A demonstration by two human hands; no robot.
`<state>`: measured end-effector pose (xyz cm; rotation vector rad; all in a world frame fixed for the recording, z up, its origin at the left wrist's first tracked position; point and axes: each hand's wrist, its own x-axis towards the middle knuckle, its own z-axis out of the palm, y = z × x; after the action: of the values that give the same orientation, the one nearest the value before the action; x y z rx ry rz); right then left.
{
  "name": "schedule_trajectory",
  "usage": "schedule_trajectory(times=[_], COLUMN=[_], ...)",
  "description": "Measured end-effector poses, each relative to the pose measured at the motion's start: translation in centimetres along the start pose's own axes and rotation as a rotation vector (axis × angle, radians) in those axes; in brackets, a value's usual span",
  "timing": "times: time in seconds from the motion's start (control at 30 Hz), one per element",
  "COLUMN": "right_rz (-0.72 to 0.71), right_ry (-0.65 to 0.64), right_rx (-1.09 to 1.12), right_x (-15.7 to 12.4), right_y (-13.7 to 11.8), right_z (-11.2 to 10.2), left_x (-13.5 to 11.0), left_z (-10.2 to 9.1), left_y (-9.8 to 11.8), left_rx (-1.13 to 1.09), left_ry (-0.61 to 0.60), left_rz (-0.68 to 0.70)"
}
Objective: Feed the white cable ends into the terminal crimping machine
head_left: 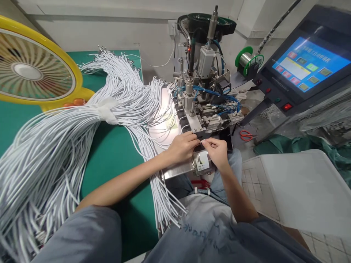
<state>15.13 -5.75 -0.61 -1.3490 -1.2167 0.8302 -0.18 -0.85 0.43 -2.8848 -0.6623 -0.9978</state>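
Note:
Just in front of the machine, my left hand (184, 147) is closed in a pinch, its fingertips close to those of my right hand (217, 150). A small white piece, apparently the end of a white cable (202, 141), shows between the two pinches; most of it is hidden by the fingers. Both hands are above a metal cylinder with a white label (202, 161). Behind them stands the bench machine (197, 106) with pneumatic cylinders and blue tubes. A big bundle of white cables (71, 120), tied with a white band (108, 110), lies left of my hands.
A yellow fan (78, 78) stands on the green table (109, 153) at left. To the right are a lit touchscreen (309, 69), a green wire spool (245, 58) and red-handled scissors (246, 136). A white plastic bin (304, 182) is beside my right arm.

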Motion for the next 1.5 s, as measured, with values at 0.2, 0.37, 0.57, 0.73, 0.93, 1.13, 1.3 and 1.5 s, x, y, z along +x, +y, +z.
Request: schedule_trajectory(times=[0.2,0.37,0.57,0.73,0.93,1.13,1.3,1.5], right_rz=[0.047,-0.014,-0.082,-0.210,-0.054,-0.084,0.083,0.222], right_ry=[-0.203,-0.032,0.166,0.069,-0.072,0.065,0.021,-0.069], right_rx=[-0.033,0.122,0.047,-0.399,-0.119,-0.051,-0.008,0.063], right_x=[1.0,0.2,-1.2,-0.6,0.4,-0.5,0.1,1.0], right_y=[-0.1,0.3,0.7,-0.1,0.3,2.2,4.8,6.0], right_z=[-1.5,0.1,1.9,0.3,-0.4,0.5,-0.8,-1.1], left_x=[0.0,-0.1,0.0,-0.1,-0.1,-0.2,-0.4,-0.2], left_z=[-0.1,0.5,0.4,0.1,0.1,0.8,1.5,1.8], left_y=[-0.4,0.4,0.9,0.0,0.0,0.9,0.5,0.2], left_rx=[0.058,-0.229,-0.351,0.078,0.028,-0.309,-0.082,0.001], left_ry=[-0.085,0.017,0.001,-0.092,-0.120,-0.173,-0.443,-0.522], left_rz=[0.092,-0.207,-0.363,-0.022,-0.062,-0.397,-0.301,-0.280])
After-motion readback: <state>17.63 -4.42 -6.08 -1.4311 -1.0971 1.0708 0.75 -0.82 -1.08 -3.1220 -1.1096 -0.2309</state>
